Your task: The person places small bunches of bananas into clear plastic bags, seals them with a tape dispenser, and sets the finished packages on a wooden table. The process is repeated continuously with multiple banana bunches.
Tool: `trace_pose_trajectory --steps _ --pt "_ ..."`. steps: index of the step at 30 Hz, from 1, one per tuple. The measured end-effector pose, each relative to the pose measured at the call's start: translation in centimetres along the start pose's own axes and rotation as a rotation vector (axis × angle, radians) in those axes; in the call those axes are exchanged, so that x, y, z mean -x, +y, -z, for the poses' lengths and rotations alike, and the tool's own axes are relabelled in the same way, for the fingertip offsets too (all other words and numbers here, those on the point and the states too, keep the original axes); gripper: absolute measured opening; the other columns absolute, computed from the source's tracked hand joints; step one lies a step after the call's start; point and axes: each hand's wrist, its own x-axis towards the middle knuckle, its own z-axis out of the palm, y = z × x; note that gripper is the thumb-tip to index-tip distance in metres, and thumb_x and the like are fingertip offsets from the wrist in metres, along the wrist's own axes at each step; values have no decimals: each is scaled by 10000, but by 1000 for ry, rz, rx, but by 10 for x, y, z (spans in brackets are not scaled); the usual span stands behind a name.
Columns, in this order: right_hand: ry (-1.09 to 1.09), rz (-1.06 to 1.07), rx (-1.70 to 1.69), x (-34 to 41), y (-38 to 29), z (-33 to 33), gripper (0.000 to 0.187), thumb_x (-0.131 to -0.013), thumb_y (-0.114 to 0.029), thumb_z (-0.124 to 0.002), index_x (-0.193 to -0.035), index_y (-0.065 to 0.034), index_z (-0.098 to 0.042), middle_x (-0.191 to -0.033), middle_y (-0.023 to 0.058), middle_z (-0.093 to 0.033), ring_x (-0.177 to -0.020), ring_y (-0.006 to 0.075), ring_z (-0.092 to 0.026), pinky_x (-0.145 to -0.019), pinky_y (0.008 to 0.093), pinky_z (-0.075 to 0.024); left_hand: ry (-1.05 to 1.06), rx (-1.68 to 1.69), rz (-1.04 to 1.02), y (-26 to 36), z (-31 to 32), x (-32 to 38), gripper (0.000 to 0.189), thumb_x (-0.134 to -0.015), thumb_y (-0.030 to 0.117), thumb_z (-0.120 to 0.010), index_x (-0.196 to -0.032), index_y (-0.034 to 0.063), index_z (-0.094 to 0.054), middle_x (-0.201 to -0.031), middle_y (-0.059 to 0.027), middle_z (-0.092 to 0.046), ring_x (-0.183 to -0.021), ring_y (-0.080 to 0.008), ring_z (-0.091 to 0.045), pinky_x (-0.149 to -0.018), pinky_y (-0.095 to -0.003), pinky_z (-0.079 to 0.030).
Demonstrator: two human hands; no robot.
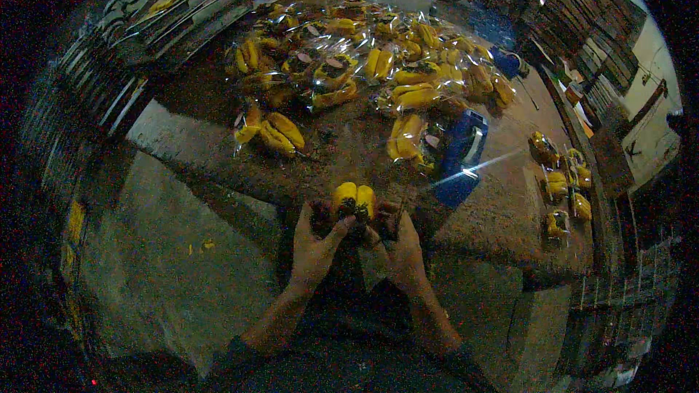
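Between my two hands is a yellow two-lobed piece (356,196) with a dark, ragged-looking part on its near side. My left hand (319,240) grips it from the left, thumb on the dark part. From the right, my right hand (401,245) holds it too, with fingers partly hidden in shadow. The image is too dark and grainy to settle what the piece is. Beyond my hands, a similar yellow item (281,134) lies at the left and a plastic-wrapped one (405,136) at the right, both on the brown tabletop (338,147).
A heap of yellow items in clear plastic (377,63) covers the far table. A blue tool with a pale handle (461,158) stands right of centre. Several wrapped items (557,183) lie near the right edge. Racks (164,16) rise at left, stacked boards (595,27) at right.
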Motion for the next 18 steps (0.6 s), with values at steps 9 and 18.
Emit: trace_pose_trajectory --steps 9,18 --pt "155 -234 -386 -36 -9 23 175 -1081 -217 -505 -1109 -55 -568 -976 3 -583 -916 92 -525 -811 259 -455 -405 266 -9 15 -22 -15 491 -933 189 -747 -1351 7 -565 -1179 -80 -658 -1072 -135 -603 -941 -286 -490" --pt "310 -210 -465 -48 -13 24 175 -1067 -219 -552 -968 -74 -561 -890 -36 -543 -844 55 -472 -766 237 -426 -174 383 -43 32 -49 -27 301 -1068 128 -496 -1260 -36 -660 -1169 -87 -703 -1058 -134 -629 -966 -290 -495"
